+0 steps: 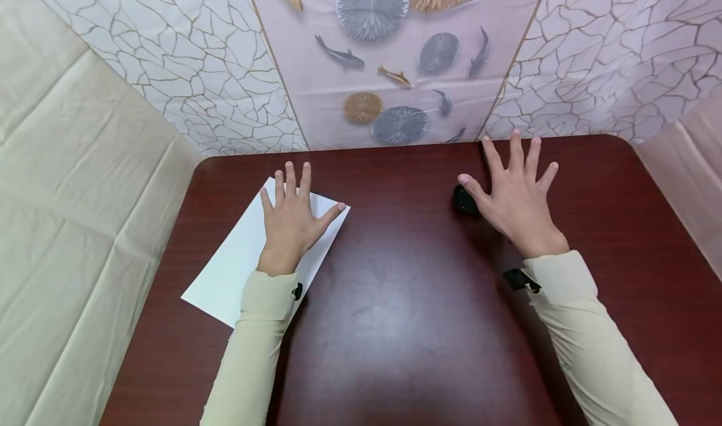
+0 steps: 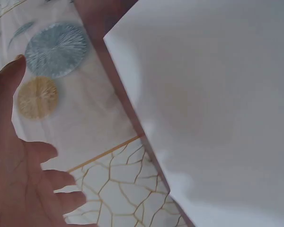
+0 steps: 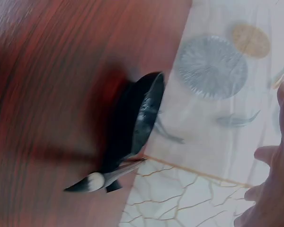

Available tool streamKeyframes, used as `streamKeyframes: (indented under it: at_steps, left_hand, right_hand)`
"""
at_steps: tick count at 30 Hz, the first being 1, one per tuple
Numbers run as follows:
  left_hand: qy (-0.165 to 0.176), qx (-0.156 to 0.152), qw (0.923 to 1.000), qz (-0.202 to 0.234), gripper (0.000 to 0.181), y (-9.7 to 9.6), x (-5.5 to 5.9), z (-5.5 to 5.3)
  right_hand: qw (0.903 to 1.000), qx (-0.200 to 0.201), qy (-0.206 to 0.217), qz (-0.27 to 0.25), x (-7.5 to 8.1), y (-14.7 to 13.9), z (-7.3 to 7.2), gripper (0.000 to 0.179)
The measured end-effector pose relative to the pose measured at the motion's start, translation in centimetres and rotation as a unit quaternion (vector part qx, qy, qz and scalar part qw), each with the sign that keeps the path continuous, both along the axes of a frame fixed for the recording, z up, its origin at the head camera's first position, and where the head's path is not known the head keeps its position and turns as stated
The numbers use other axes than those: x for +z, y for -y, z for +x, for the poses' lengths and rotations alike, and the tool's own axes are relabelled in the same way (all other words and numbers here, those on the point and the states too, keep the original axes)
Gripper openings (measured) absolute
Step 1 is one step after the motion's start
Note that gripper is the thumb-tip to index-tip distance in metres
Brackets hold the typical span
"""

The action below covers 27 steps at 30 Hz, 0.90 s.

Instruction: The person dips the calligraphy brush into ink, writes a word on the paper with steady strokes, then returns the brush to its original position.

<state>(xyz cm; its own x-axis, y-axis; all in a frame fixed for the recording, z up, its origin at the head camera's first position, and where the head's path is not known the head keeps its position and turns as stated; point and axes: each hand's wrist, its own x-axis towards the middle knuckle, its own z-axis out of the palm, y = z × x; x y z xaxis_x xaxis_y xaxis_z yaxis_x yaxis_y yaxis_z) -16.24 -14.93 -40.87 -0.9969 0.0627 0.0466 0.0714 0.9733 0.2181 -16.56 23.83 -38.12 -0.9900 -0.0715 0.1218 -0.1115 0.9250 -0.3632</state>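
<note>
My left hand [image 1: 289, 228] hovers over a white sheet of paper [image 1: 231, 272], fingers straight and spread, holding nothing. The paper lies at a slant on the left of the table and fills much of the left wrist view. At the right, my right hand [image 1: 521, 203] is spread wide beside a small black dish [image 1: 464, 200], its thumb overlapping the dish in the head view. A calligraphy brush [image 3: 95, 181] with a dark tip and a white band lies against the dish in the right wrist view. Neither hand grips anything.
Both hands are above a dark red-brown wooden table [image 1: 395, 301]. Behind its far edge hangs a patterned cloth [image 1: 327, 94] with fish and round leaf prints. Plain pale cloth [image 1: 73, 194] borders the left side, and another hangs at the right.
</note>
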Motion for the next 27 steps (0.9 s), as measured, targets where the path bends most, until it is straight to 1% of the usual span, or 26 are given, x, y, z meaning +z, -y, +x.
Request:
streamKeyframes:
  at_steps: [5, 9, 14, 17, 20, 24, 27]
  left_hand:
    - [0.028, 0.003, 0.9996, 0.003, 0.111, 1.2, 1.0, 1.1]
    - [0.027, 0.004, 0.9996, 0.0, 0.113, 1.9, 1.4, 1.8]
    - [0.032, 0.01, 0.9994, 0.005, 0.114, 2.9, 1.5, 2.7]
    - [0.051, 0.014, 0.9985, 0.016, 0.113, 3.6, 1.4, 3.4]
    - [0.072, 0.015, 0.997, 0.025, 0.112, 4.2, 1.2, 4.1]
    - [0.1, 0.016, 0.9944, 0.031, 0.113, 4.9, 0.9, 5.3]
    - [0.135, 0.026, 0.9901, 0.031, 0.114, 5.5, 0.7, 6.1]
  right_hand:
    - [0.9997, 0.007, -0.019, -0.013, 0.8, 1.4, 1.0, 0.085]
    - [0.9989, 0.013, -0.031, -0.031, 1.4, 2.3, 1.8, 0.084]
    - [0.9974, 0.028, -0.058, -0.033, 1.7, 3.5, 2.4, 0.081]
    - [0.9962, 0.041, -0.071, -0.031, 1.5, 4.4, 2.7, 0.08]
    - [0.9959, 0.05, -0.071, -0.026, 1.1, 5.3, 3.1, 0.078]
    - [0.9957, 0.068, -0.058, -0.024, 0.2, 6.7, 3.9, 0.075]
    - [0.9947, 0.088, -0.043, -0.03, -0.2, 8.1, 4.2, 0.073]
